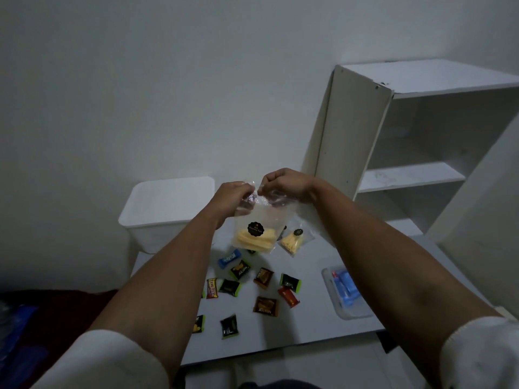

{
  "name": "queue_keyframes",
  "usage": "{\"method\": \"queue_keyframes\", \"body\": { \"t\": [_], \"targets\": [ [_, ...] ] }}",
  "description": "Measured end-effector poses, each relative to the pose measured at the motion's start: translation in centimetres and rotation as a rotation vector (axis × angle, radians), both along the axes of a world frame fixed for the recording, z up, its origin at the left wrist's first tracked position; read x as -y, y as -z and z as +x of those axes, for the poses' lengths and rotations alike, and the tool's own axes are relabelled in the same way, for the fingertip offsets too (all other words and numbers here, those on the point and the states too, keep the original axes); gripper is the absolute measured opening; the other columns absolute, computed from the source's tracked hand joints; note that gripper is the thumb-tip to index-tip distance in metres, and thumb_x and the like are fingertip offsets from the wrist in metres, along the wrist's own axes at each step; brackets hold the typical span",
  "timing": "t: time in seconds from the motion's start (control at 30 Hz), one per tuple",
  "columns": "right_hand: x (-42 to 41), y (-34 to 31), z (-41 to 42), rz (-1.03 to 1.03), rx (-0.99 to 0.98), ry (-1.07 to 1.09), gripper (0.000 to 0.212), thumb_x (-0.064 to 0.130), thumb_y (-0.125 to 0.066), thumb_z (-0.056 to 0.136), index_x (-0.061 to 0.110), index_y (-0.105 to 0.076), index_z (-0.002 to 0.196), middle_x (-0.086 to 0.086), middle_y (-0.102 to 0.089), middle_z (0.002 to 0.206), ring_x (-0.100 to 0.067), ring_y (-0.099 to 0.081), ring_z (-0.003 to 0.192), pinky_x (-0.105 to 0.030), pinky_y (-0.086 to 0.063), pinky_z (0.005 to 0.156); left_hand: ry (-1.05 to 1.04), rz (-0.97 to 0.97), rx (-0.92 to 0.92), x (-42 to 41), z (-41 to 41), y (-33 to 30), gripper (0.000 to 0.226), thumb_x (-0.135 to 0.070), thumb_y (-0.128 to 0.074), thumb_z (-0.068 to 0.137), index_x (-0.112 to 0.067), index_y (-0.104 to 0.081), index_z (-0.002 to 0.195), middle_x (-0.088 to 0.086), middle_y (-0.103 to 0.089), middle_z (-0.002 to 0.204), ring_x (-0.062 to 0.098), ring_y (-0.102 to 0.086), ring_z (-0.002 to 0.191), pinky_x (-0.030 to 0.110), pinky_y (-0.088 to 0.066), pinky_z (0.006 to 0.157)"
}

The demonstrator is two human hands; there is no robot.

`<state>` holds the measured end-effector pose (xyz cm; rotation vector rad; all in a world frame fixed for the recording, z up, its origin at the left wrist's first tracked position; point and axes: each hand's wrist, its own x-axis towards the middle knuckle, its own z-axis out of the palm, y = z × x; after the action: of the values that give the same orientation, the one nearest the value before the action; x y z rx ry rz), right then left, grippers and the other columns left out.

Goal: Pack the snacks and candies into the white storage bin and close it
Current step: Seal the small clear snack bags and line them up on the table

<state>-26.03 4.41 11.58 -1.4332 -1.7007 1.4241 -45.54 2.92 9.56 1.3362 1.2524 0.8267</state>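
Both hands, left hand (pixel 234 193) and right hand (pixel 283 183), pinch the top of a clear snack bag (pixel 254 228) above the table (pixel 309 327). Press the seal fully before packing. The white bin (pixel 165 211), lid on, sits at ten o'clock; candies (pixel 264 277) lie at six.

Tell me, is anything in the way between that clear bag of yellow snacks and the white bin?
Yes: the white storage bin has its lid on, covering the opening. The clear snack bag, pinched at its top by the left hand and right hand, hangs just right of the bin, with nothing visible between them.
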Motion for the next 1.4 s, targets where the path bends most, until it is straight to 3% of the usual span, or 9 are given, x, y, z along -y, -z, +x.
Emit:
{"method": "queue_keyframes", "body": {
  "t": [0.17, 0.3, 0.43, 0.53, 0.67, 0.87, 1.0, 1.2, 1.4],
  "targets": [
    [0.2, 1.2, 3.2, -0.002, 0.024, 0.084, 0.010, 0.017, -0.078, 0.084, 0.015, -0.077, 0.074, 0.001, -0.068, 0.065, -0.011, -0.059, 0.053, -0.024, -0.047, 0.056, -0.065, 0.054, -0.060, 0.3, 3.4, 0.4, 0.017, -0.015, -0.054, 0.093, -0.015, -0.057, 0.077, 0.007, -0.055, 0.081, 0.019, -0.058, 0.073, 0.019, -0.051, 0.054],
    [0.6, 2.5, 6.9, -0.076, -0.115, 0.092, 0.002, 0.015, -0.076, 0.081, 0.013, -0.076, 0.081, -0.004, -0.070, 0.078, -0.018, -0.061, 0.070, -0.034, -0.051, 0.071, -0.164, 0.067, -0.013, 0.7, 6.6, 1.4, 0.016, -0.015, -0.056, 0.092, -0.015, -0.060, 0.076, 0.002, -0.056, 0.075, 0.018, -0.057, 0.069, 0.030, -0.052, 0.069],
    [1.3, 3.0, 9.7, -0.147, -0.227, 0.024, 0.010, 0.004, -0.068, 0.089, 0.009, -0.070, 0.081, -0.002, -0.068, 0.074, -0.010, -0.062, 0.066, -0.027, -0.051, 0.063, -0.138, 0.006, 0.068, 1.7, 9.4, 2.3, 0.010, -0.022, -0.063, 0.089, -0.017, -0.062, 0.080, 0.004, -0.057, 0.078, 0.019, -0.060, 0.070, 0.034, -0.051, 0.074],
    [1.9, 3.5, 11.4, -0.155, -0.202, 0.053, 0.003, 0.011, -0.075, 0.085, 0.012, -0.076, 0.083, -0.003, -0.071, 0.080, -0.011, -0.066, 0.072, -0.027, -0.053, 0.065, -0.113, 0.031, 0.049, 2.4, 11.2, 2.8, 0.012, -0.018, -0.064, 0.087, -0.016, -0.060, 0.076, 0.005, -0.055, 0.072, 0.018, -0.055, 0.069, 0.033, -0.049, 0.073],
    [2.8, 4.6, 13.8, -0.195, -0.239, 0.070, 0.009, 0.020, -0.074, 0.090, 0.020, -0.071, 0.081, 0.005, -0.065, 0.070, -0.009, -0.063, 0.059, -0.029, -0.048, 0.067, -0.192, 0.088, 0.069, 3.0, 12.8, 3.1, 0.006, -0.011, -0.061, 0.084, -0.013, -0.061, 0.078, 0.010, -0.050, 0.078, 0.017, -0.050, 0.077, 0.033, -0.049, 0.072],
    [4.0, 6.3, 14.7, -0.204, -0.383, 0.134, 0.012, 0.017, -0.070, 0.093, 0.019, -0.064, 0.083, 0.003, -0.066, 0.078, -0.011, -0.063, 0.066, -0.027, -0.051, 0.066, -0.270, 0.055, 0.096, 3.5, 14.6, 4.0, 0.010, -0.018, -0.066, 0.086, -0.012, -0.070, 0.079, 0.005, -0.067, 0.075, 0.018, -0.062, 0.073, 0.036, -0.056, 0.079],
    [4.2, 6.5, 15.2, -0.190, -0.378, 0.170, 0.009, 0.021, -0.075, 0.089, 0.017, -0.069, 0.095, 0.005, -0.071, 0.078, -0.010, -0.065, 0.065, -0.028, -0.052, 0.069, -0.274, 0.061, 0.072, 4.0, 15.0, 4.8, 0.029, -0.032, -0.075, 0.084, -0.003, -0.076, 0.091, 0.015, -0.077, 0.092, 0.021, -0.071, 0.082, 0.043, -0.058, 0.090],
    [4.5, 7.4, 16.0, -0.162, -0.448, 0.217, 0.005, 0.020, -0.070, 0.093, 0.017, -0.067, 0.091, -0.001, -0.070, 0.088, -0.015, -0.072, 0.080, -0.032, -0.050, 0.075, -0.379, 0.100, 0.068, 4.4, 16.0, 5.1, 0.020, -0.022, -0.075, 0.087, -0.004, -0.074, 0.080, 0.004, -0.070, 0.075, 0.015, -0.064, 0.071, 0.036, -0.055, 0.081],
    [4.6, 7.6, 16.7, -0.160, -0.458, 0.217, 0.004, 0.022, -0.066, 0.096, 0.019, -0.068, 0.094, -0.003, -0.073, 0.090, -0.016, -0.073, 0.080, -0.035, -0.049, 0.081, -0.362, 0.086, 0.076, 4.6, 16.5, 5.2, 0.019, -0.024, -0.074, 0.088, -0.005, -0.074, 0.082, 0.006, -0.071, 0.077, 0.016, -0.065, 0.073, 0.035, -0.054, 0.080]
  ]
}}
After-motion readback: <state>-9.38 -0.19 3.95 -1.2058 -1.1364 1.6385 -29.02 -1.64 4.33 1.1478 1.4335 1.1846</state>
